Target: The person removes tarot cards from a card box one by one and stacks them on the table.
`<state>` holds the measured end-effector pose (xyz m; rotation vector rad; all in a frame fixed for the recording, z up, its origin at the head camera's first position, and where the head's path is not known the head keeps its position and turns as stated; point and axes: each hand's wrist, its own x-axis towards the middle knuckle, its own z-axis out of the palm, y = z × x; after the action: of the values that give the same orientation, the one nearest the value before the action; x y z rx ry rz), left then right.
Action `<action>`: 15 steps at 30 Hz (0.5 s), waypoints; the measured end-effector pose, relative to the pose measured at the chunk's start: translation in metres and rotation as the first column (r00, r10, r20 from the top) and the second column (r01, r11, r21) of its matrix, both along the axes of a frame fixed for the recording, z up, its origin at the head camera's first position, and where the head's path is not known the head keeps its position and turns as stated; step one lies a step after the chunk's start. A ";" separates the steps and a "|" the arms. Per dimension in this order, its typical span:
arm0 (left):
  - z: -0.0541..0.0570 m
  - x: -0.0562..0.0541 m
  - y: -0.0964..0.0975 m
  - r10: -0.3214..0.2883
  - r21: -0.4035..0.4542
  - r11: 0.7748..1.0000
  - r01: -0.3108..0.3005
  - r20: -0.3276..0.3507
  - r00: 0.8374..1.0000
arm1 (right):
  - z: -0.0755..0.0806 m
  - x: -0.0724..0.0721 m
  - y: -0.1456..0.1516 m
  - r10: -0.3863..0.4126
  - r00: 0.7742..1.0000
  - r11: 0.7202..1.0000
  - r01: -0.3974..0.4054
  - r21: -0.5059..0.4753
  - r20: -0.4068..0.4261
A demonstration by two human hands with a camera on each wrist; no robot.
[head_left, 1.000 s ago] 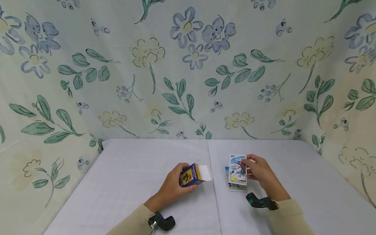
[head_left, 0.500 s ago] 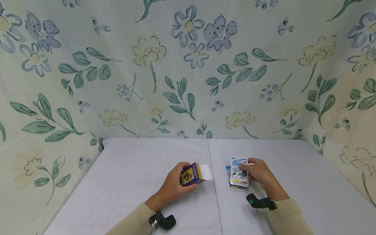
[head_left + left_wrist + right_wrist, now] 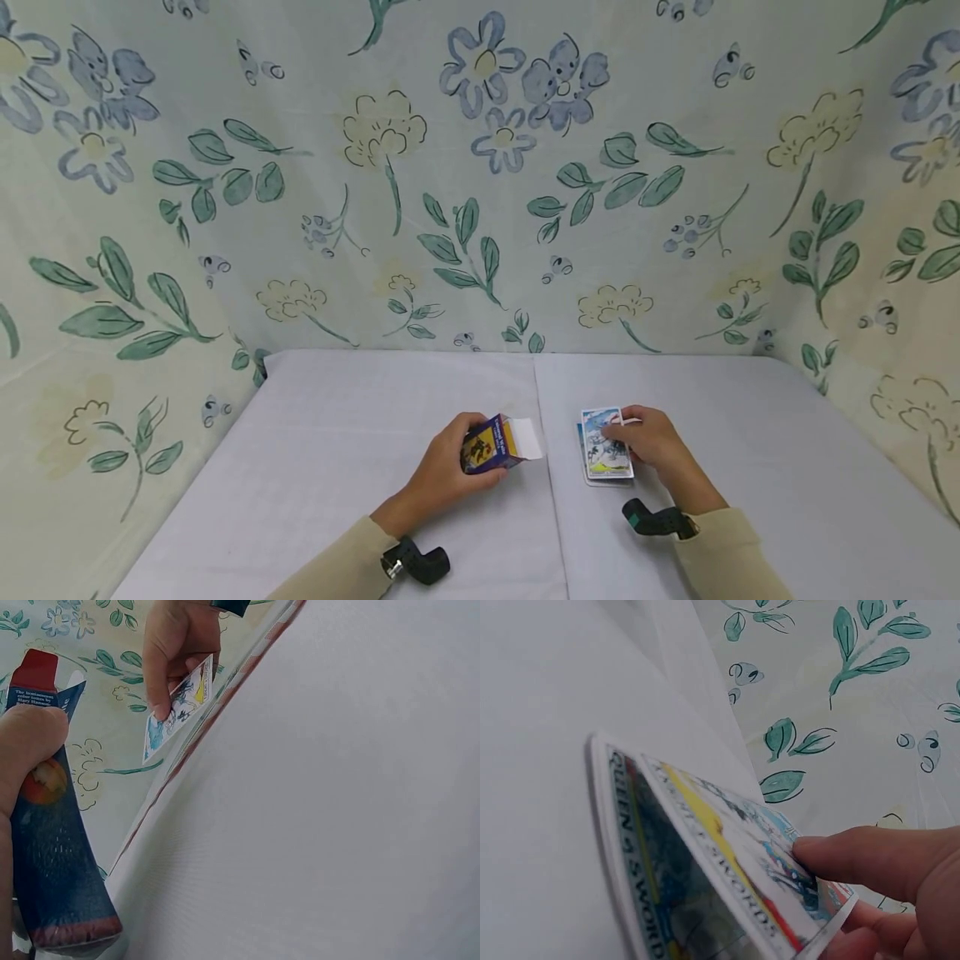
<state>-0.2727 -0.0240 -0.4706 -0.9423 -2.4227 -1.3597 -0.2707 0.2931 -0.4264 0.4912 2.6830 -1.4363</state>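
Observation:
My left hand holds a purple-blue card box tilted over the cloth. Its white flap stands out to the right, and in the left wrist view the thumb lies across the box near its red tab. With thumb and fingers, my right hand pinches a tarot card marked with Swords at its right edge. Under it lies another card reading Queen of Swords, on a thin stack. The held card slants over the stack, a gap showing between them. Most of the lower card is covered.
A white cloth with a lengthwise crease covers the table. Floral fabric hangs behind it and along both sides. Black wrist cameras sit at each cuff.
My right hand has moved slightly down and left with the card, which now covers more of the card beneath. The left hand and box stay nearly still.

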 end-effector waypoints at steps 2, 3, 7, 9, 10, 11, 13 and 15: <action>0.000 0.000 0.000 0.002 -0.001 1.000 -0.002 0.003 1.000 | 0.001 0.000 -0.001 -0.004 1.000 1.000 0.004 -0.005 -0.007; 0.000 0.000 0.000 0.003 -0.001 1.000 -0.003 0.003 1.000 | 0.001 0.001 -0.001 -0.008 1.000 1.000 0.008 -0.006 -0.010; -0.001 0.000 0.000 0.004 0.001 1.000 -0.004 0.006 1.000 | 0.000 0.001 -0.004 -0.020 1.000 1.000 0.020 -0.006 -0.018; -0.001 0.000 0.000 0.005 0.000 1.000 -0.005 0.004 1.000 | -0.001 0.001 -0.005 -0.020 1.000 1.000 0.020 -0.007 -0.022; -0.001 0.000 0.000 0.004 0.000 1.000 -0.004 0.003 1.000 | -0.001 0.001 -0.006 -0.016 1.000 1.000 0.016 -0.007 -0.023; -0.001 0.000 0.000 0.004 -0.001 1.000 -0.004 0.002 1.000 | -0.001 0.001 -0.006 -0.012 1.000 1.000 0.012 -0.006 -0.024; 0.000 0.000 0.000 0.003 -0.003 1.000 -0.003 0.001 1.000 | -0.003 0.000 -0.006 -0.001 1.000 1.000 0.001 0.001 -0.029; 0.000 0.000 0.000 0.001 -0.005 1.000 -0.001 0.003 1.000 | -0.004 0.000 -0.006 0.006 0.999 1.000 -0.005 0.011 -0.033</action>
<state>-0.2729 -0.0240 -0.4710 -0.9401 -2.4299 -1.3565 -0.2712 0.2870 -0.4304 0.4642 2.7170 -1.4421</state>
